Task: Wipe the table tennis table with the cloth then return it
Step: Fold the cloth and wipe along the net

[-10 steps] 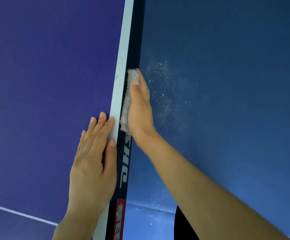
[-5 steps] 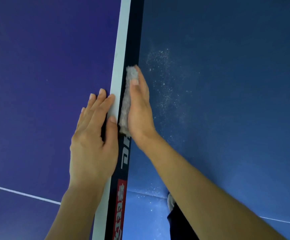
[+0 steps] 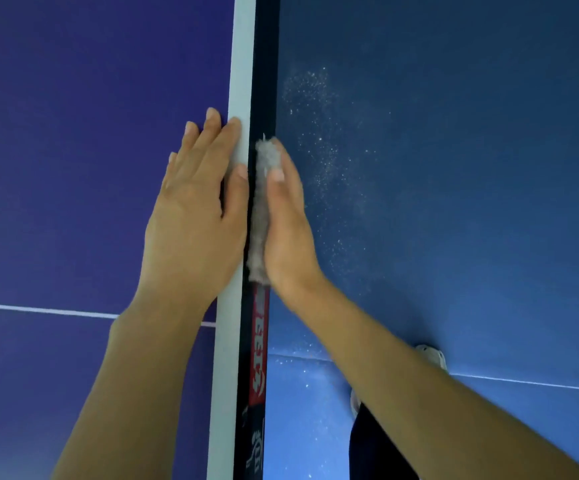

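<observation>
The view looks straight down along one long side of the desk (image 3: 73, 133), whose purple top fills the left half, crossed low down by a thin white line (image 3: 39, 310) and bounded by a pale white border (image 3: 236, 64). The left hand (image 3: 191, 216) lies palm down on the top at this border; its fingers (image 3: 212, 140) are straight and close together, holding nothing, with the thumb stretched along the white strip. Just beside it, over the edge, the right hand (image 3: 288, 230) stands on its side against the dark side rim (image 3: 265, 64) of the desk. Between that palm and the rim sits the grey cloth (image 3: 259, 216), folded into a long narrow pad and pressed flat to the rim, its fuzzy upper end showing past the fingertips. The right hand's fingers are extended, not curled round the cloth, and the thumb lies along the cloth's top edge. Directly below the cloth the rim carries a red label (image 3: 258, 341) with white print. To the right lies the blue floor (image 3: 489, 202), sprinkled with pale dust specks (image 3: 315, 133) near the hand. Lower down, partly hidden by the right forearm, a light shoe (image 3: 431, 355) and a dark trouser leg (image 3: 374, 445) show.
</observation>
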